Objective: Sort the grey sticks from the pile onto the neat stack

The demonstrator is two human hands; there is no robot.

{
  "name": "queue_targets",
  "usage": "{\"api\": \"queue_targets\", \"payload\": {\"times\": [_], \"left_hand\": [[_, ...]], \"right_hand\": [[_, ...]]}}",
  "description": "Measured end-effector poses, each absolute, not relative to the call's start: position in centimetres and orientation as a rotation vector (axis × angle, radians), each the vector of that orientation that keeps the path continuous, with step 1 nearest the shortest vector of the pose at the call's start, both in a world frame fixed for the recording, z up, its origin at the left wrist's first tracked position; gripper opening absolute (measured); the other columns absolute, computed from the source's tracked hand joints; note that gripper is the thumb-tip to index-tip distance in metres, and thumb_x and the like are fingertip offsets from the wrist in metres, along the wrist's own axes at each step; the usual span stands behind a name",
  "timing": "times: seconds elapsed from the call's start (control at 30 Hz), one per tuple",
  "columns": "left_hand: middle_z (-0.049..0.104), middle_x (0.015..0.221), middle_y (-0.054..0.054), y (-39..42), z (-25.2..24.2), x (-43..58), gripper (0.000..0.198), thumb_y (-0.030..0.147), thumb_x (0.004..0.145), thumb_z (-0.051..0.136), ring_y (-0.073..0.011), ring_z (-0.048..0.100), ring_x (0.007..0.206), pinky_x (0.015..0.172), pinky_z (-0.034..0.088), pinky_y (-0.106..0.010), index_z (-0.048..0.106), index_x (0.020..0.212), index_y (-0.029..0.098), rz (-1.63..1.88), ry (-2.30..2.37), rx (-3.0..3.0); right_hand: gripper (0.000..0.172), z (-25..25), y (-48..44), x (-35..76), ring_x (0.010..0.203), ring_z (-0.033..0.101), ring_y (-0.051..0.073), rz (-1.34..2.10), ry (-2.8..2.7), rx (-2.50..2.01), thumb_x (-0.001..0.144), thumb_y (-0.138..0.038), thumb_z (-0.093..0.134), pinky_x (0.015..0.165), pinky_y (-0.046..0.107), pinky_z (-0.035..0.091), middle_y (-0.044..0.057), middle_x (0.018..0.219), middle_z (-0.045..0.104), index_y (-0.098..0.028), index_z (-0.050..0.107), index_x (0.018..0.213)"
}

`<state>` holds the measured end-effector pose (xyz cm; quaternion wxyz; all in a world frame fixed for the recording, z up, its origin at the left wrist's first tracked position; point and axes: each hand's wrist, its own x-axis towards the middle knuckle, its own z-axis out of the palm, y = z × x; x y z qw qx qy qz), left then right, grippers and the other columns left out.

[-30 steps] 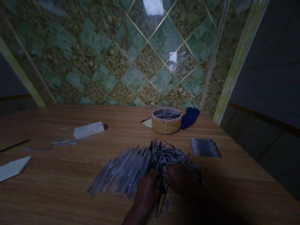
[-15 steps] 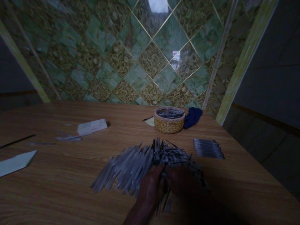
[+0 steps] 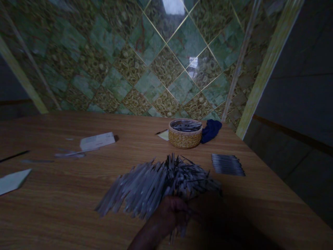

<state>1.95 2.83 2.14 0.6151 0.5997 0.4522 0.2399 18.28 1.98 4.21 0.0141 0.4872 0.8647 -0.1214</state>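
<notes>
A big loose pile of thin grey sticks (image 3: 153,184) lies fanned out on the wooden table (image 3: 59,211). My left hand (image 3: 170,211) is at the pile's near edge, fingers curled round a few sticks that poke out below it. My right hand (image 3: 208,208) sits just to its right against the pile, in deep shadow, and its fingers do not show. A neat row of the same sticks (image 3: 227,164) lies further right. A woven basket (image 3: 184,140) behind the pile holds more of them.
A blue cloth (image 3: 212,129) and a yellowish slip (image 3: 164,135) lie beside the basket. A white box (image 3: 97,141), a white card (image 3: 13,180) and a dark thin rod (image 3: 14,156) lie at the left. The table's right edge drops off past the neat row. A tiled wall stands behind.
Both hands have drawn back toward me along the pile's near edge. My right hand has sunk into shadow. The view shifted slightly; the pile stays in place.
</notes>
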Motion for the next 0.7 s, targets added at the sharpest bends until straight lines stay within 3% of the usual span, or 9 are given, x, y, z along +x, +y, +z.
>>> {"api": "queue_targets", "payload": {"times": [0.13, 0.27, 0.37, 0.7], "left_hand": [[0.057, 0.049, 0.002, 3.1, 2.1, 2.1, 0.008, 0.014, 0.054, 0.054, -0.0076, 0.043, 0.039, 0.041, 0.029, -0.020, 0.060, 0.058, 0.013, 0.711, 1.055, 1.295], [0.056, 0.047, 0.003, 3.7, 1.4, 2.1, 0.004, 0.016, 0.052, 0.055, -0.0083, 0.044, 0.039, 0.042, 0.030, -0.020, 0.055, 0.056, 0.014, 0.820, 1.077, 1.223], [0.057, 0.047, 0.003, 4.0, 0.9, 2.1, 0.004, 0.016, 0.052, 0.056, -0.0088, 0.045, 0.041, 0.043, 0.030, -0.020, 0.055, 0.056, 0.014, 0.849, 1.111, 1.267], [0.052, 0.046, 0.005, 3.7, 2.0, 2.2, 0.009, 0.014, 0.053, 0.059, -0.0087, 0.044, 0.041, 0.045, 0.032, -0.021, 0.051, 0.056, 0.015, 0.932, 1.106, 1.227]], "right_hand": [[0.021, 5.3, 2.7, 20.9, 0.077, 0.063, 0.014, -0.574, 2.733, 1.762, 0.083, -0.026, 0.045, 0.064, 0.020, 0.040, 0.001, 0.086, 0.070, -0.021, 0.064, 0.090], [0.027, 4.3, 5.3, 23.8, 0.078, 0.064, 0.017, -0.174, 2.574, 2.089, 0.088, -0.024, 0.036, 0.064, 0.023, 0.039, 0.005, 0.085, 0.069, -0.019, 0.061, 0.095], [0.028, 3.5, 6.6, 24.8, 0.079, 0.064, 0.019, -0.020, 2.471, 2.015, 0.088, -0.022, 0.033, 0.064, 0.025, 0.040, 0.006, 0.086, 0.069, -0.019, 0.060, 0.098], [0.022, 3.0, 8.3, 24.5, 0.078, 0.065, 0.023, 0.045, 2.461, 1.787, 0.083, -0.017, 0.041, 0.058, 0.025, 0.039, 0.011, 0.086, 0.069, -0.017, 0.062, 0.089]]}}
